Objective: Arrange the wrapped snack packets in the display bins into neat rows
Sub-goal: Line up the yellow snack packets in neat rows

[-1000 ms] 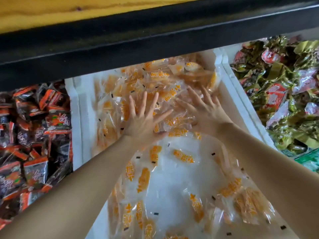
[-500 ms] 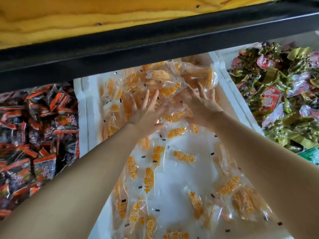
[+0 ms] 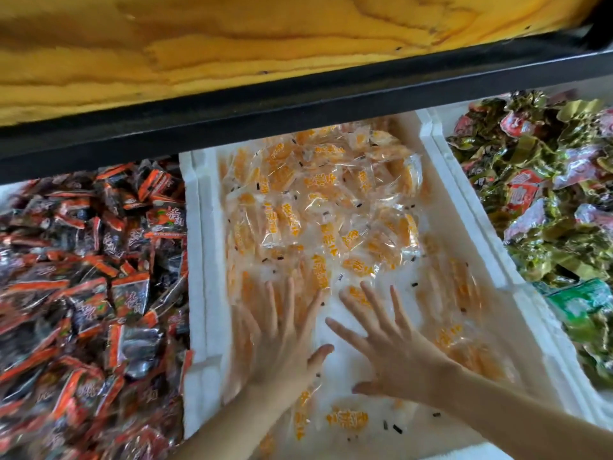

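Note:
A white foam bin (image 3: 202, 260) in the middle holds clear packets with orange print (image 3: 318, 200), heaped at the far end and thin and scattered at the near end. My left hand (image 3: 282, 346) lies flat with fingers spread over the loose packets in the near half of the bin; it is motion-blurred. Just to its right, my right hand (image 3: 391, 350) is also flat with spread fingers, palm down on the packets. Neither hand holds anything.
A bin of black and orange packets (image 3: 83, 277) lies to the left. To the right is a bin of green and red foil packets (image 3: 547, 200). A black shelf edge (image 3: 298, 104) with a yellow wooden board (image 3: 232, 44) overhangs the far ends of the bins.
Both hands have pulled back from the heap at the far end of the bin to its near half. They remain flat and spread.

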Demonstrator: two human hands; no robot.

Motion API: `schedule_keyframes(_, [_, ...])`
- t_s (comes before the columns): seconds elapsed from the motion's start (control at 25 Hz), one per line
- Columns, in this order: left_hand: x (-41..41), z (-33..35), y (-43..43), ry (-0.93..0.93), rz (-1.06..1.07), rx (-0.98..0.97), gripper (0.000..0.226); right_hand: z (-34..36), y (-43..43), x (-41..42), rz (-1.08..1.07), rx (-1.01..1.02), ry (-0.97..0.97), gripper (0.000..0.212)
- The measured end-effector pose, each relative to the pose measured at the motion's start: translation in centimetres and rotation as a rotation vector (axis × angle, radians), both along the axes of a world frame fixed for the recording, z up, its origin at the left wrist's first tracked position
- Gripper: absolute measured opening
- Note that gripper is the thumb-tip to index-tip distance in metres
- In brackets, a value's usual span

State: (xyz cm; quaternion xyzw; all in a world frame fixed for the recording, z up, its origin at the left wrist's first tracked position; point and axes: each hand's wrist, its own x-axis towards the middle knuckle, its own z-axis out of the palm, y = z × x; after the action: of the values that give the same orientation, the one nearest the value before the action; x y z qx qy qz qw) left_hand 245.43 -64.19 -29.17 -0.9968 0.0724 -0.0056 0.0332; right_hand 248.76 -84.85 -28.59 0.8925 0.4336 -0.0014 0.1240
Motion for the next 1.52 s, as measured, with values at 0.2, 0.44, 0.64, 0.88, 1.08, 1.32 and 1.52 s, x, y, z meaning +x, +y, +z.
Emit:
schedule_keyframes(0.2, [4.2, -0.7, 0.5, -0.045, -0.002, 0.093, 0.068, -0.8, 0.8, 4.9, -0.053, 0.009, -0.262, 0.087])
schedule_keyframes(0.44, [10.5, 0.7, 1.9, -0.098, -0.039, 0.259, 0.072, 0.7, 2.2, 13.2, -0.268, 0.015, -0.212, 0.084])
schedule_keyframes(0.64, [13.9, 1.9, 1.4, -0.053, 0.027, 0.186, 0.072, 2.9, 3.6, 16.5, -0.359, 0.014, -0.152, 0.077])
schedule_keyframes(0.88, [12.3, 4.3, 0.2, 0.035, 0.018, 0.134, 0.07, 5.1, 3.2, 13.3, -0.375, 0.194, 0.071, 0.066])
schedule_keyframes(1.08, [4.9, 4.0, -0.8, 0.047, -0.159, 0.007, 0.058, 5.0, -0.5, 5.8, -0.332, 0.367, 0.06, 0.048])
schedule_keyframes(1.32, [-3.1, 2.9, -2.1, 0.355, -0.214, -0.066, 0.057, 3.7, -2.9, -2.5, -0.289, 0.318, 0.288, 0.066])
schedule_keyframes(1.52, [-5.6, 4.5, -2.2, 0.42, -0.269, -0.055, 0.079, 3.4, -3.1, -4.0, -0.243, 0.157, 0.495, 0.084])
